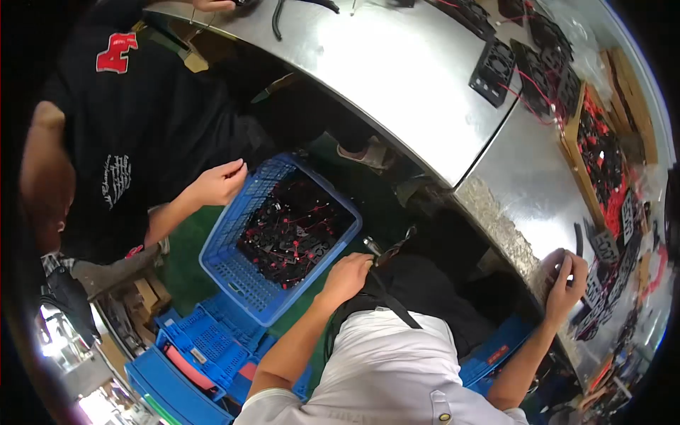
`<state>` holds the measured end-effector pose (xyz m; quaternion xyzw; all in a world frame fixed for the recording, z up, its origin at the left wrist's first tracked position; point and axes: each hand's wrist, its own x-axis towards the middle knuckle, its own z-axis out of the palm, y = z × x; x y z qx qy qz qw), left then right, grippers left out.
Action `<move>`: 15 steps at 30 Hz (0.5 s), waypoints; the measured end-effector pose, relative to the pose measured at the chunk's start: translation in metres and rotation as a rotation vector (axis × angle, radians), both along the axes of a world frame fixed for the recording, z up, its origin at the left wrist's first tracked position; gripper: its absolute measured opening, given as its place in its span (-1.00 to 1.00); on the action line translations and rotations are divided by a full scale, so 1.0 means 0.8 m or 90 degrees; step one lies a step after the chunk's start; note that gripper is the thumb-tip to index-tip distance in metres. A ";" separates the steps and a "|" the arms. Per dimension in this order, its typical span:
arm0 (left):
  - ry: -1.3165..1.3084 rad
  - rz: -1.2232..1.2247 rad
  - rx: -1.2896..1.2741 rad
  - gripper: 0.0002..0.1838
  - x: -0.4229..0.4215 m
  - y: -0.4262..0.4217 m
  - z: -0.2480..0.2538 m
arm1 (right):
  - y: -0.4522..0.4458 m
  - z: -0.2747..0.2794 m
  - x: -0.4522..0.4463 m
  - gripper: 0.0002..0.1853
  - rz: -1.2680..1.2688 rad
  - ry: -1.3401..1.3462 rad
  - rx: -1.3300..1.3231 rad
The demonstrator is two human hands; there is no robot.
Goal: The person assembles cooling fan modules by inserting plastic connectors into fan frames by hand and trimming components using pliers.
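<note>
My left hand [346,279] is by my lap, beside the near rim of a blue plastic basket [212,244]. Its fingers are bent together, and I cannot make out anything between them. A heap of small black parts with red wires [297,230] lies in the basket. Just past my left fingertips is a shiny metal piece [372,246]. At the table's near edge, my right hand [568,282] is closed, thumb and fingers pinched around something small and partly hidden. A short black strip [579,239] lies just beyond it.
Across the basket sits a co-worker in a black shirt [142,134], one hand [221,183] above its rim. Black fan-like units [494,71] with red wires lie on the metal table [397,78]. A cardboard box [575,138] holds red-and-black parts. Blue crates [205,347] stand at lower left.
</note>
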<state>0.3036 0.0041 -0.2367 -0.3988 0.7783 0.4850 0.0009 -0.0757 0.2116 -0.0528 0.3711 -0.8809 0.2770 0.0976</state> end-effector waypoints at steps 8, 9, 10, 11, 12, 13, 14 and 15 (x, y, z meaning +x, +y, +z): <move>0.010 -0.061 0.040 -0.67 -0.055 -0.003 -0.003 | 0.011 -0.007 -0.010 -0.85 0.011 -0.025 0.003; 0.008 -0.064 0.042 -0.67 -0.061 0.001 -0.007 | 0.012 -0.005 -0.010 -0.85 0.024 -0.020 0.005; 0.005 -0.063 0.045 -0.67 -0.065 0.002 -0.008 | 0.011 -0.005 -0.011 -0.85 0.041 -0.015 0.008; 0.004 -0.053 0.050 -0.66 -0.066 0.004 -0.009 | 0.010 -0.005 -0.008 -0.85 0.031 -0.030 0.004; 0.014 -0.026 0.057 -0.65 -0.061 0.009 -0.009 | 0.021 -0.012 -0.018 -0.85 0.036 -0.048 0.000; 0.025 0.000 0.063 -0.64 -0.057 0.013 -0.011 | 0.022 -0.016 -0.019 -0.84 0.018 -0.060 -0.013; 0.038 0.024 0.067 -0.64 -0.052 0.015 -0.011 | 0.023 -0.018 -0.018 -0.83 -0.002 -0.071 -0.026; 0.044 0.035 0.059 -0.61 -0.049 0.017 -0.009 | 0.022 -0.014 -0.017 -0.81 -0.017 -0.083 -0.002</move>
